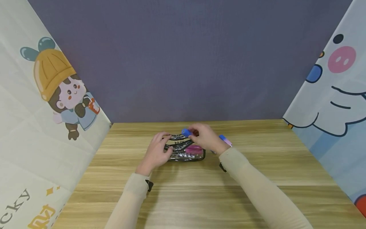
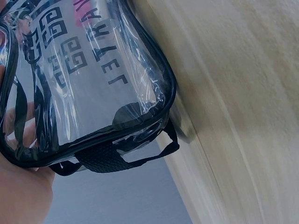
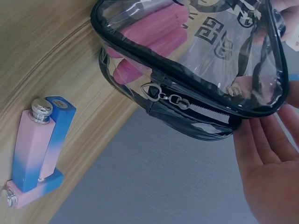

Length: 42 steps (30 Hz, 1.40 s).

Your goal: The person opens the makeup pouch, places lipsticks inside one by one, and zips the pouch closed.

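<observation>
A clear plastic toiletry bag point(image 1: 186, 156) with black trim and printed lettering lies on the table. My left hand point(image 1: 156, 149) holds its left side at the opening, thumb and fingers apart along the rim; some fingers show through the plastic in the left wrist view. Over the opening, my right hand point(image 1: 204, 136) pinches a small blue tube point(image 1: 186, 132), mostly hidden by the fingers. Pink cylinders point(image 3: 156, 28) lie inside the bag. Its zipper point(image 3: 205, 112) is undone along the top, with a metal pull hanging from it.
Several pink-and-blue square tubes point(image 3: 32, 144) with silver ends lie on the table right of the bag, partly behind my right wrist in the head view. A grey wall point(image 1: 194, 63) stands behind the wooden table point(image 1: 183, 197), with printed curtains on both sides.
</observation>
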Available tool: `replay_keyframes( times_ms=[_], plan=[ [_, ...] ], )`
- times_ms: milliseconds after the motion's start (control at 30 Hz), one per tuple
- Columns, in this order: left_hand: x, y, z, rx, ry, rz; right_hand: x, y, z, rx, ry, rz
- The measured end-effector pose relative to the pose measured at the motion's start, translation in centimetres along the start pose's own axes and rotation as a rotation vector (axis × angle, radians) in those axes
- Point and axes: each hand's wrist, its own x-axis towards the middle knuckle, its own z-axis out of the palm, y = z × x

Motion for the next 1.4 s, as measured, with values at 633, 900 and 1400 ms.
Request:
replay_keyframes(
  times_ms=[633, 900, 1400],
  plan=[
    [0.1, 0.2, -0.1, 0.008, 0.0, 0.01, 0.2, -1.5, 0.0, -0.257, -0.094, 0.008],
    [0.0, 0.0, 0.1, 0.005, -0.004, 0.011, 0.3, -1.5, 0.1, -0.282, -0.116, 0.024],
    [-0.2, 0.0, 0.3, 0.01, -0.007, 0.004, -0.1, -1.6, 0.0, -0.301, -0.116, -0.003]
  ],
)
